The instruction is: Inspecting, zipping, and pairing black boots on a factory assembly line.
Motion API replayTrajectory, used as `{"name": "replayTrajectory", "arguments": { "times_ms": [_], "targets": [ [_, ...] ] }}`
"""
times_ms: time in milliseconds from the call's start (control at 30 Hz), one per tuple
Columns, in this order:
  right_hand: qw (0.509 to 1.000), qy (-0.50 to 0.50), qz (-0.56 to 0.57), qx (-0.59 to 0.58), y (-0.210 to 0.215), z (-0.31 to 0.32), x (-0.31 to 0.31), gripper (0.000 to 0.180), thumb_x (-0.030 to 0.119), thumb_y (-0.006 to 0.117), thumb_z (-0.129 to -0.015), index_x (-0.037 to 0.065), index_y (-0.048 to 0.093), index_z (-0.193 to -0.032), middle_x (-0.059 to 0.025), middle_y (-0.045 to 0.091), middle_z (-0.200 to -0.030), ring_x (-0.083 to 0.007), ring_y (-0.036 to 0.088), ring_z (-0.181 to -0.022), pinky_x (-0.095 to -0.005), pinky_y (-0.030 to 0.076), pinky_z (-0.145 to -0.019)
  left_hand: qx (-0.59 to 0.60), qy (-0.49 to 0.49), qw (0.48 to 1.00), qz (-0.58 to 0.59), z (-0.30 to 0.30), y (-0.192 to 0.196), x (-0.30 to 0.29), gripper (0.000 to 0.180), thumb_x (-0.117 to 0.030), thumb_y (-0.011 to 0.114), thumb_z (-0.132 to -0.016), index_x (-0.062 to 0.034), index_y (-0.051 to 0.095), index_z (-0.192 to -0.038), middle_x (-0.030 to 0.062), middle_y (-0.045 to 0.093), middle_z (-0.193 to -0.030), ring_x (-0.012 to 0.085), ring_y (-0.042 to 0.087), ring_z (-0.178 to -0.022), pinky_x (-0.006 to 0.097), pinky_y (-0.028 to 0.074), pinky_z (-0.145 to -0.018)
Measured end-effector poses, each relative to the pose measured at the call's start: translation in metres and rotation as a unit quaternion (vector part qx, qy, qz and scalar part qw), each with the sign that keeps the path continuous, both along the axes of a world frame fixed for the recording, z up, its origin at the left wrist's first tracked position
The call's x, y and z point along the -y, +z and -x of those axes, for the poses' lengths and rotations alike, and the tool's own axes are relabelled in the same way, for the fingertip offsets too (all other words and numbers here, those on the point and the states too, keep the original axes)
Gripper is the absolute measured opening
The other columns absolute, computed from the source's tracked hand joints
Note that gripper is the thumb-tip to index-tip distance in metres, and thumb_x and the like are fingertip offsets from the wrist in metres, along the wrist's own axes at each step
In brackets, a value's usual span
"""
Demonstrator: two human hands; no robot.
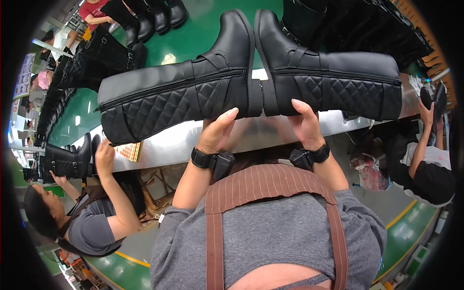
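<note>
Two tall black boots with quilted panels, cross straps and long zippers lie on their sides in front of me, soles facing each other. My left hand (216, 132) grips the left boot (181, 89) near its heel, thumb on top and the other fingers hidden beneath. In the same way my right hand (308, 126) holds the right boot (333, 79) by the heel end. The two heels touch or nearly touch at the middle, while the toes point away from me. Both zippers look closed.
A metal-edged bench (169, 145) runs across before me, with a green surface (164, 46) beyond it. More black boots (145, 21) stand at the far left, others at the far right. A co-worker (96, 212) sits at left; another (420, 159) handles footwear at right.
</note>
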State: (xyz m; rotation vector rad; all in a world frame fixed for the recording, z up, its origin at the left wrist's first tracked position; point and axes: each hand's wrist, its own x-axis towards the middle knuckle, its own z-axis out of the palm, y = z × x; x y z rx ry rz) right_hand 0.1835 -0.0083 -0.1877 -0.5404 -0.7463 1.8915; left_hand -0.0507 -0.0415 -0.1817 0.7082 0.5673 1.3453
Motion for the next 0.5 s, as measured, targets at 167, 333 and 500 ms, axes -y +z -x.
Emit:
{"name": "replayTrajectory", "arguments": {
  "times_ms": [167, 333, 500],
  "targets": [
    [1.0, -0.001, -0.021, 0.009, -0.011, 0.0, -0.003, 0.037, 0.02, 0.052, -0.089, -0.006, 0.061, -0.115, -0.015, 0.064, -0.118, -0.025, 0.06, -0.11, -0.0395, 0.043, -0.101, 0.0, -0.011, 1.0, 0.018, 0.003, 0.003, -0.002, 0.044, 0.0, 0.059, -0.086, -0.0006, 0.051, -0.129, 0.0101, 0.058, -0.126, 0.0214, 0.056, -0.116, 0.036, 0.043, -0.103],
    [0.99, -0.095, -0.081, 0.062, -0.001, 0.013, -0.007, 0.029, 0.009, 0.059, -0.086, -0.003, 0.063, -0.112, -0.0106, 0.066, -0.112, -0.021, 0.061, -0.105, -0.0351, 0.047, -0.096, -0.051, 0.037, 0.998, -0.016, 0.001, 0.002, -0.005, 0.04, 0.002, 0.063, -0.084, -0.0003, 0.056, -0.123, 0.0085, 0.061, -0.117, 0.0197, 0.06, -0.108, 0.035, 0.047, -0.098],
    [0.857, -0.11, -0.29, 0.411, 0.02, 0.021, -0.012, 0.026, 0.013, 0.069, -0.086, 0.0, 0.066, -0.108, -0.0036, 0.065, -0.099, -0.0143, 0.06, -0.091, -0.028, 0.048, -0.083, -0.271, 0.052, 0.957, 0.085, -0.001, -0.012, -0.012, 0.03, -0.013, 0.069, -0.087, 0.0012, 0.065, -0.113, 0.0051, 0.065, -0.108, 0.0135, 0.059, -0.103, 0.027, 0.045, -0.095]
  ]
}}
